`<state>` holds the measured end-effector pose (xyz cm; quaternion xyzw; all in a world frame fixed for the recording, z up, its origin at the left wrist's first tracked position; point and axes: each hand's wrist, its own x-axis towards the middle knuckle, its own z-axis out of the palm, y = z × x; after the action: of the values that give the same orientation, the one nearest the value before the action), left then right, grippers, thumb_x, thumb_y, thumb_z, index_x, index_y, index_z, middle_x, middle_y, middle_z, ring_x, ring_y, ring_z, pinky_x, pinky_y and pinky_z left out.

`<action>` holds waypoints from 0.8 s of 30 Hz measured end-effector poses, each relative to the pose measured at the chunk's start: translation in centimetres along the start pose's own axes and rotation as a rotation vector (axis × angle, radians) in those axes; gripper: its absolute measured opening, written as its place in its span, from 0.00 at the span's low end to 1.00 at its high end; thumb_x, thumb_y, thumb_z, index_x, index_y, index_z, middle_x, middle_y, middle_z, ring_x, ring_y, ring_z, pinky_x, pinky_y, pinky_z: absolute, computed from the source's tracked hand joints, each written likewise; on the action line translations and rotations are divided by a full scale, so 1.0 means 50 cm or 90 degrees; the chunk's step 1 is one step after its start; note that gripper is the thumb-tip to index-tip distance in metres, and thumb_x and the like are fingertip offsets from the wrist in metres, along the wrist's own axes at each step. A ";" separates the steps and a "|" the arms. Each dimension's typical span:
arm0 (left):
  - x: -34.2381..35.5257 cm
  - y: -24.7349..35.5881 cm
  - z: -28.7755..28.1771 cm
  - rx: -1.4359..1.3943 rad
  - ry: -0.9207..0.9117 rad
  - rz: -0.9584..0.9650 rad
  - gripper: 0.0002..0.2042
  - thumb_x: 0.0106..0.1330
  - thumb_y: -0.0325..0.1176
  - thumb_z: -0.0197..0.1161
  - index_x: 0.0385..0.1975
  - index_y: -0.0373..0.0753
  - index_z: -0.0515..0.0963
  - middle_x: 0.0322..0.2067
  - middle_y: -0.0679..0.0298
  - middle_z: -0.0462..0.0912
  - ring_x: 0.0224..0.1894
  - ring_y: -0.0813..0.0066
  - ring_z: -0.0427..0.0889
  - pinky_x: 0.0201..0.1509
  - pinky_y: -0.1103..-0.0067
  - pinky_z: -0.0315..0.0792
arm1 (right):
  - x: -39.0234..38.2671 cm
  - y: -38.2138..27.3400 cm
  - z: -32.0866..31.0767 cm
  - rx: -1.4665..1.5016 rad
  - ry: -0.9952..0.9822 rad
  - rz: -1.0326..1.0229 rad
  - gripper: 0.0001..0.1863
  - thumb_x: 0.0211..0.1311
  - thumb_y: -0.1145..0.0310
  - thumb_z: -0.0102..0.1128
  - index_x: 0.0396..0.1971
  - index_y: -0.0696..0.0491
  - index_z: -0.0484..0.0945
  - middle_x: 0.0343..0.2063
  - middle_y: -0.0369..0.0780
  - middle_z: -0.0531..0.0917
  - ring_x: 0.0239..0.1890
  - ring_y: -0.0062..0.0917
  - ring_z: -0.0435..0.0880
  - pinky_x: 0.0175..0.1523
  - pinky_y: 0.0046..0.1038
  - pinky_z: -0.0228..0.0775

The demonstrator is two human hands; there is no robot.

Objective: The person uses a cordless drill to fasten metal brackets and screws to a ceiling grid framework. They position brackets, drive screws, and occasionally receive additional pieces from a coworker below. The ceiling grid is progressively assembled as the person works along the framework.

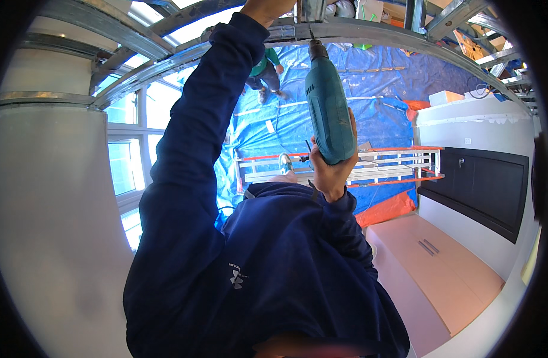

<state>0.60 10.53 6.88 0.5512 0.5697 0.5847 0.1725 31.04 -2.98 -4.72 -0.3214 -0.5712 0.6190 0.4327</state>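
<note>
My right hand [333, 173] is wrapped around the handle of a teal power drill [329, 110], which is held upright. The drill's black chuck and bit point up and meet, or nearly meet, a curved grey metal channel [369, 31] overhead; contact cannot be told. My left arm reaches up, and my left hand [266, 8] is at the same channel, near an upright metal stud [312, 9]. The upper edge of the picture cuts off its fingers, so what it holds is hidden.
Below me lies an aluminium platform [399, 164] with orange edges, over blue tarp [369, 77]. Another person [265, 74] stands down on the tarp. Windows [126, 164] are at the left; a dark door [479, 185] and a pinkish cabinet [441, 262] are at the right.
</note>
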 end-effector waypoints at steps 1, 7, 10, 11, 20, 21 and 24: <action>0.000 -0.001 0.000 -0.016 -0.002 0.005 0.17 0.68 0.41 0.73 0.25 0.35 0.78 0.21 0.74 0.72 0.24 0.83 0.66 0.28 0.78 0.63 | 0.000 0.001 0.002 -0.014 0.004 -0.015 0.51 0.46 0.82 0.61 0.76 0.61 0.53 0.53 0.45 0.79 0.49 0.27 0.83 0.58 0.27 0.75; 0.000 -0.006 0.000 -0.027 -0.015 0.000 0.16 0.68 0.41 0.72 0.26 0.35 0.78 0.21 0.74 0.72 0.24 0.83 0.67 0.28 0.78 0.63 | -0.001 -0.019 0.014 0.090 0.041 -0.022 0.11 0.51 0.85 0.56 0.36 0.65 0.78 0.28 0.42 0.83 0.31 0.27 0.83 0.41 0.29 0.77; -0.001 -0.005 0.000 0.009 0.003 0.001 0.16 0.68 0.40 0.72 0.26 0.35 0.78 0.21 0.74 0.72 0.24 0.84 0.67 0.28 0.78 0.63 | 0.002 -0.022 0.023 0.105 0.054 -0.014 0.10 0.51 0.84 0.56 0.36 0.65 0.78 0.28 0.42 0.83 0.30 0.26 0.83 0.41 0.29 0.77; -0.001 -0.004 -0.001 0.022 0.011 0.002 0.16 0.68 0.40 0.72 0.26 0.35 0.78 0.21 0.74 0.72 0.24 0.84 0.67 0.28 0.78 0.63 | 0.004 -0.021 0.023 0.104 0.056 -0.022 0.10 0.51 0.84 0.56 0.35 0.65 0.79 0.27 0.42 0.83 0.30 0.26 0.83 0.41 0.29 0.77; -0.001 -0.005 0.002 -0.053 -0.012 -0.007 0.16 0.68 0.41 0.73 0.28 0.34 0.79 0.22 0.74 0.73 0.25 0.83 0.67 0.29 0.79 0.64 | -0.002 -0.008 0.013 0.080 0.043 -0.047 0.11 0.51 0.84 0.57 0.36 0.66 0.79 0.28 0.42 0.84 0.30 0.25 0.83 0.40 0.28 0.77; -0.001 -0.006 0.002 -0.050 -0.012 -0.012 0.16 0.68 0.41 0.73 0.28 0.34 0.79 0.22 0.74 0.73 0.25 0.84 0.67 0.29 0.79 0.64 | -0.002 -0.008 0.011 0.079 0.041 -0.046 0.11 0.51 0.84 0.57 0.37 0.66 0.79 0.29 0.42 0.84 0.30 0.25 0.84 0.41 0.29 0.78; -0.002 -0.008 0.002 -0.043 -0.010 -0.025 0.16 0.68 0.41 0.73 0.29 0.34 0.79 0.23 0.74 0.73 0.26 0.84 0.68 0.30 0.79 0.64 | -0.003 -0.009 0.002 0.070 0.025 -0.051 0.12 0.52 0.84 0.57 0.39 0.67 0.80 0.30 0.43 0.85 0.32 0.26 0.85 0.43 0.30 0.80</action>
<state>0.53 10.62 6.49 0.5382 0.5593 0.5956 0.2068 31.06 -3.18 -4.30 -0.2861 -0.5405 0.6250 0.4852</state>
